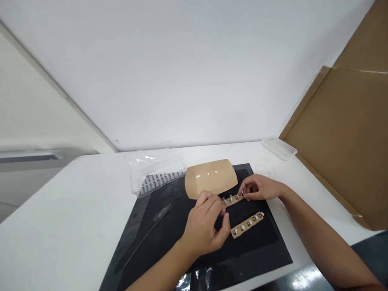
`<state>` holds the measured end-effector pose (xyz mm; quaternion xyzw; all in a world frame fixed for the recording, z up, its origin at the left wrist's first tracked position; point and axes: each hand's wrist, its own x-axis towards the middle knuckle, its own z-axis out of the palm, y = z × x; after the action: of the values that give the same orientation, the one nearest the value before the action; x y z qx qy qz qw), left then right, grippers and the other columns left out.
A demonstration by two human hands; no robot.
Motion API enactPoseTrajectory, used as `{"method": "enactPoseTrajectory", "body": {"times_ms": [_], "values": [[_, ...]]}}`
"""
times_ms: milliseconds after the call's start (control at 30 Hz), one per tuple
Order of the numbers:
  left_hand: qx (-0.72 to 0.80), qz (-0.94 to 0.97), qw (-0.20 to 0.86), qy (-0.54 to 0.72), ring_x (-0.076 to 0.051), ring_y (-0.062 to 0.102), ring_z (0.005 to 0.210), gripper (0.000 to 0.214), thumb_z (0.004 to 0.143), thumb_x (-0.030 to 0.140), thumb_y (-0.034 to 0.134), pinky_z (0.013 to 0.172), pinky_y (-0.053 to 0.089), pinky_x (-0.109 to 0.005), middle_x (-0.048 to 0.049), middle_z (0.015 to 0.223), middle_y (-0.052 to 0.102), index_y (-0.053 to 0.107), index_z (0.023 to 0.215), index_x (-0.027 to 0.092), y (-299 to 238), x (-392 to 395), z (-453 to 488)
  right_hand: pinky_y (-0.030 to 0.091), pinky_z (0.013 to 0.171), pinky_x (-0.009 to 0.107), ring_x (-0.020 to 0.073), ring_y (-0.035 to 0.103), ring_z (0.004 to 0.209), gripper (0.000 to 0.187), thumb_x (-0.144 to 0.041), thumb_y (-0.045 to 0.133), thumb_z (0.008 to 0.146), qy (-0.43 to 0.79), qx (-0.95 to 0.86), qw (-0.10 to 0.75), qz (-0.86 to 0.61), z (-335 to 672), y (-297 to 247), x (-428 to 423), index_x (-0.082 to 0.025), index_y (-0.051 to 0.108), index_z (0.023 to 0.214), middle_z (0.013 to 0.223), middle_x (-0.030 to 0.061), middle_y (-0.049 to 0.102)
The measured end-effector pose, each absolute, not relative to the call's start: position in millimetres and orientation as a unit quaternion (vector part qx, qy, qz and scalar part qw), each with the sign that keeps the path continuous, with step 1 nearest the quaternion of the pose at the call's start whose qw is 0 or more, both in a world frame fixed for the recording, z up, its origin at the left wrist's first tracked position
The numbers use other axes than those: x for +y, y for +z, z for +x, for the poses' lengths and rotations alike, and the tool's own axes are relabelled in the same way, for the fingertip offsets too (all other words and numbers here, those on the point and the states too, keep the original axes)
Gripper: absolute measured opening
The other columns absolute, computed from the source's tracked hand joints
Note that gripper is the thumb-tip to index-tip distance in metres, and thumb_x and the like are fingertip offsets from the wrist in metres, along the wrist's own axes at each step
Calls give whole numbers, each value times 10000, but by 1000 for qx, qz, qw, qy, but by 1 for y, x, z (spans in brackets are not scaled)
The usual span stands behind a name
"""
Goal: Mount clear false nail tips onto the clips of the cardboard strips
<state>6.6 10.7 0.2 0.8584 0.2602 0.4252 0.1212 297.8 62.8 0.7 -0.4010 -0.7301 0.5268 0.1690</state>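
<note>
Two tan cardboard strips studded with small metal and white parts lie on a black mat (169, 226). My right hand (257, 188) pinches the far end of the upper strip (233, 199). My left hand (204, 228) has its fingers curled at that strip's near end, thumb and forefinger close together; what they grip is hidden. The lower strip (247, 224) lies free just right of my left hand. A tan paper tray (209, 178) sits right behind the strips.
A clear plastic box (156, 173) with rows of small white parts stands at the mat's back left. A flat dark tool (151, 228) lies on the mat's left side. A small white tray (279, 147) and a large cardboard sheet (342, 137) are at the right.
</note>
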Motion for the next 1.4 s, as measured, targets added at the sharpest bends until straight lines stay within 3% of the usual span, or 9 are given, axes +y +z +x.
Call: {"method": "enactPoseTrajectory", "body": {"times_ms": [600, 767, 1067, 1267, 1400], "values": [[263, 860, 107, 423, -234, 495, 813, 121, 895, 110, 580, 724, 438, -377, -56, 786, 572, 507, 858, 198, 0, 11, 8, 501, 627, 247, 151, 662, 717, 307, -460, 850, 822, 470, -734, 179, -457, 294, -2, 65, -185, 778, 939, 801, 26, 738], [268, 862, 105, 417, -229, 508, 803, 108, 897, 121, 568, 718, 441, -377, -50, 779, 573, 517, 850, 203, 0, 11, 8, 492, 628, 246, 156, 657, 735, 388, -452, 935, 713, 476, -733, 174, -454, 295, -4, 65, -189, 774, 948, 806, 14, 732], [271, 862, 102, 417, -228, 509, 794, 121, 898, 121, 565, 713, 444, -382, -47, 771, 570, 506, 843, 211, 2, 11, 8, 494, 652, 256, 157, 660, 745, 333, -457, 892, 784, 479, -741, 167, -440, 294, -3, 65, -195, 777, 954, 801, 13, 718], [269, 863, 110, 414, -226, 499, 801, 125, 900, 116, 567, 720, 440, -382, -51, 785, 572, 496, 849, 206, 0, 12, 8, 479, 622, 240, 151, 655, 731, 418, -500, 868, 811, 469, -738, 173, -452, 294, -5, 66, -191, 743, 1062, 792, 5, 703], [266, 862, 112, 417, -226, 504, 803, 124, 901, 114, 569, 726, 444, -380, -49, 786, 572, 500, 854, 205, -1, 12, 7, 477, 605, 242, 149, 648, 700, 375, -522, 839, 837, 458, -742, 177, -457, 294, -7, 66, -182, 742, 959, 766, 13, 707]]}}
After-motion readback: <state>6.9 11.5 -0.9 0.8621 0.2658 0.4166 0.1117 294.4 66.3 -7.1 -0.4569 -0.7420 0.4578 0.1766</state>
